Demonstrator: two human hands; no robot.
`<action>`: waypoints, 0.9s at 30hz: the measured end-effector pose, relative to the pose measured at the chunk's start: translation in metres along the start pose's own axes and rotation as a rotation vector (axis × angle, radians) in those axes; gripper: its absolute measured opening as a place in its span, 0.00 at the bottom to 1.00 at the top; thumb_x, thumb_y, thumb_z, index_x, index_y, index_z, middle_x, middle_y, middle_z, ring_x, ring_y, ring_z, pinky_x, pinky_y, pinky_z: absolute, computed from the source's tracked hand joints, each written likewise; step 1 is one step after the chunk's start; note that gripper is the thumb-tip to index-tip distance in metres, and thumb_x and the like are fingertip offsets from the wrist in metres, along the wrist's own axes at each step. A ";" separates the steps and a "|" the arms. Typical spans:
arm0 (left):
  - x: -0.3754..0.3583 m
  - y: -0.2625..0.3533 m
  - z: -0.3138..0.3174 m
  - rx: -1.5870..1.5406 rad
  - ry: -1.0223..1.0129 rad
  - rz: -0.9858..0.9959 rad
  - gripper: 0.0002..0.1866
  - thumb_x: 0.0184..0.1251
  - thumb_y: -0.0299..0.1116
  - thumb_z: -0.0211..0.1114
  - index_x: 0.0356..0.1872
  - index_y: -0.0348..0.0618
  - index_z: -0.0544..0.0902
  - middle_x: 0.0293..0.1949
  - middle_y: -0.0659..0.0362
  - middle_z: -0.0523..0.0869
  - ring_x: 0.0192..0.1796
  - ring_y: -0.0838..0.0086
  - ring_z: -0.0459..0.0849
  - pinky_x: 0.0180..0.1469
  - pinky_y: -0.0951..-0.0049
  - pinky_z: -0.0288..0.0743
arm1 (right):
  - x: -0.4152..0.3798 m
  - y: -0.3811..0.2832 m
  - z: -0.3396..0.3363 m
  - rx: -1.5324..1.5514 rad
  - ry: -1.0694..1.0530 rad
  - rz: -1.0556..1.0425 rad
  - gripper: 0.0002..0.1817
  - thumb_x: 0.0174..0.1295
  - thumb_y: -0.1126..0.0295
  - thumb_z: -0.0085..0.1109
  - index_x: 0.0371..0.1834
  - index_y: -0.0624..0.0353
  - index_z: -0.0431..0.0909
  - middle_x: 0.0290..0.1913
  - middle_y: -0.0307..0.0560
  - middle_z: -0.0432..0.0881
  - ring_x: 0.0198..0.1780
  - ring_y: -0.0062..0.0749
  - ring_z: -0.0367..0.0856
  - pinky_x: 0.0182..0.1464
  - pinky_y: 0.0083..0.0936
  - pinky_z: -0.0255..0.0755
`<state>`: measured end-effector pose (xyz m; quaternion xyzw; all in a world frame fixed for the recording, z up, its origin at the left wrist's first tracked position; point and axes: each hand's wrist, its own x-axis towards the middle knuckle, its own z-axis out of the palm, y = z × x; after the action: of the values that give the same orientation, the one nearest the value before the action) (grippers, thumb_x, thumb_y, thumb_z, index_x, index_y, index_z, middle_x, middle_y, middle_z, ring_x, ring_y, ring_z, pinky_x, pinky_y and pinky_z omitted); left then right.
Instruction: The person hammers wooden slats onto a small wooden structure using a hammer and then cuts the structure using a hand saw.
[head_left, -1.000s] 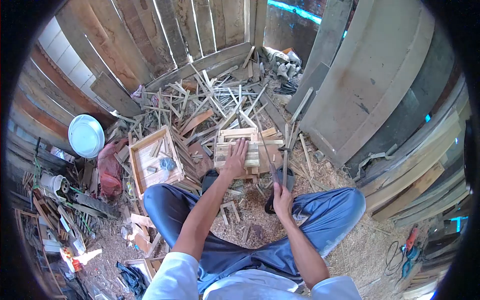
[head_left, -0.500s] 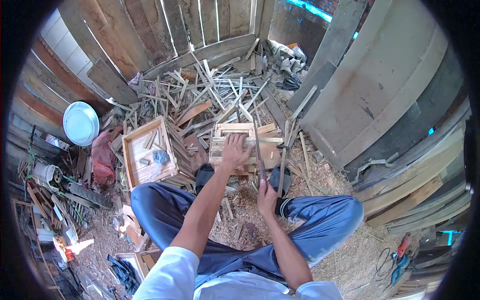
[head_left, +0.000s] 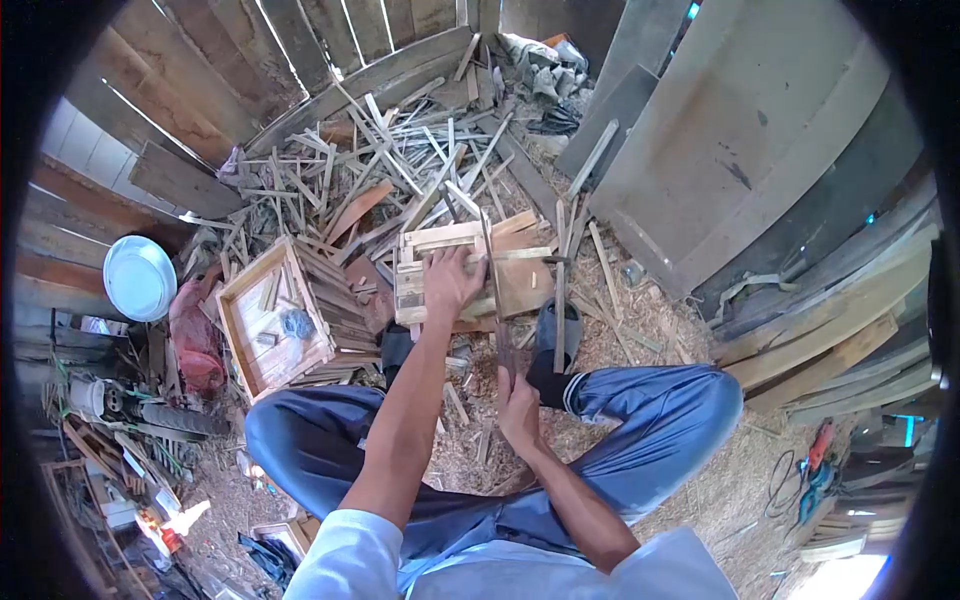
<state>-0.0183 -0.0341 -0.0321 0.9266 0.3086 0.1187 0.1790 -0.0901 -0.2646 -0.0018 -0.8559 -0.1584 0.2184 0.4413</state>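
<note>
My left hand (head_left: 451, 284) presses on a low wooden work block (head_left: 410, 290), its fingers curled over a pale wooden strip (head_left: 527, 254) lying across the top. In my right hand (head_left: 518, 412) is the handle of a handsaw (head_left: 503, 335). The narrow blade points away from me and crosses the strip just right of my left thumb. A small offcut (head_left: 534, 281) rests on the board right of the blade. My feet, in dark sandals (head_left: 546, 335), flank the block.
Left of the block stands a wooden crate (head_left: 327, 345) with a blue plastic bag (head_left: 296, 322) inside. Scrap sticks (head_left: 400, 150) pile up beyond. A white basin (head_left: 139, 278) and red sack (head_left: 197, 335) are farther left. Large panels (head_left: 740, 150) lean at right; a corded tool (head_left: 815, 480) lies lower right.
My right hand has drawn the saw back toward my body. My left hand keeps its place on the strip. The whole view has shifted and turned slightly.
</note>
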 end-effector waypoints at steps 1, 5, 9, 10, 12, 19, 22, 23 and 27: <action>0.000 0.000 0.000 0.011 -0.002 -0.003 0.24 0.66 0.54 0.59 0.47 0.43 0.86 0.50 0.54 0.87 0.58 0.59 0.79 0.67 0.54 0.62 | 0.002 0.000 0.004 0.003 -0.001 0.003 0.20 0.76 0.59 0.49 0.44 0.69 0.79 0.36 0.70 0.83 0.39 0.67 0.82 0.39 0.52 0.74; -0.001 0.001 0.002 -0.018 0.052 0.015 0.23 0.65 0.53 0.61 0.46 0.44 0.86 0.49 0.55 0.87 0.56 0.60 0.80 0.67 0.54 0.62 | 0.029 -0.006 0.007 0.059 0.074 -0.067 0.18 0.75 0.62 0.49 0.47 0.70 0.78 0.38 0.69 0.83 0.41 0.66 0.83 0.40 0.49 0.76; 0.001 -0.001 -0.002 -0.017 0.015 -0.009 0.24 0.65 0.54 0.62 0.46 0.43 0.86 0.49 0.55 0.87 0.56 0.60 0.80 0.66 0.55 0.63 | 0.011 -0.012 0.008 0.035 0.090 -0.058 0.19 0.76 0.60 0.48 0.47 0.70 0.79 0.37 0.68 0.84 0.41 0.66 0.83 0.39 0.49 0.75; 0.002 -0.001 -0.003 -0.019 0.021 -0.014 0.24 0.65 0.54 0.62 0.46 0.43 0.86 0.49 0.55 0.87 0.56 0.60 0.80 0.66 0.55 0.63 | 0.008 -0.016 0.003 0.032 0.086 -0.065 0.19 0.76 0.60 0.48 0.47 0.70 0.79 0.37 0.68 0.84 0.41 0.66 0.83 0.39 0.49 0.75; 0.000 0.000 -0.002 -0.033 0.051 -0.002 0.24 0.65 0.54 0.61 0.46 0.43 0.86 0.48 0.55 0.88 0.56 0.60 0.80 0.67 0.55 0.62 | 0.003 -0.019 -0.009 0.053 -0.043 0.094 0.20 0.77 0.59 0.48 0.45 0.67 0.80 0.33 0.66 0.84 0.38 0.68 0.83 0.40 0.51 0.75; -0.001 -0.003 -0.005 -0.048 0.025 -0.022 0.27 0.67 0.59 0.57 0.46 0.44 0.87 0.47 0.54 0.88 0.57 0.61 0.79 0.68 0.56 0.60 | 0.049 -0.030 0.007 -0.107 -0.065 0.035 0.20 0.77 0.58 0.46 0.48 0.64 0.82 0.32 0.66 0.84 0.39 0.67 0.83 0.40 0.51 0.76; 0.003 -0.005 0.000 -0.065 0.001 -0.023 0.27 0.67 0.59 0.58 0.47 0.45 0.87 0.48 0.53 0.88 0.58 0.61 0.79 0.67 0.56 0.61 | 0.015 -0.022 0.000 0.024 0.054 -0.097 0.20 0.78 0.58 0.45 0.52 0.64 0.81 0.34 0.69 0.83 0.39 0.67 0.83 0.39 0.52 0.75; 0.003 -0.006 0.005 -0.072 0.040 -0.008 0.26 0.66 0.58 0.58 0.47 0.45 0.87 0.48 0.53 0.88 0.58 0.61 0.79 0.67 0.56 0.61 | 0.007 -0.017 -0.003 -0.010 0.012 -0.016 0.20 0.78 0.58 0.45 0.54 0.64 0.80 0.34 0.70 0.83 0.39 0.68 0.82 0.39 0.52 0.74; 0.003 -0.007 0.006 -0.086 0.083 -0.006 0.23 0.65 0.55 0.61 0.45 0.45 0.88 0.49 0.53 0.88 0.57 0.60 0.80 0.66 0.57 0.62 | 0.050 -0.042 -0.001 -0.106 -0.043 0.041 0.22 0.78 0.58 0.44 0.54 0.66 0.79 0.36 0.72 0.82 0.40 0.70 0.81 0.40 0.52 0.74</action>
<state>-0.0180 -0.0291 -0.0398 0.9114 0.3132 0.1697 0.2062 -0.0506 -0.2186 0.0216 -0.8762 -0.1616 0.2373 0.3872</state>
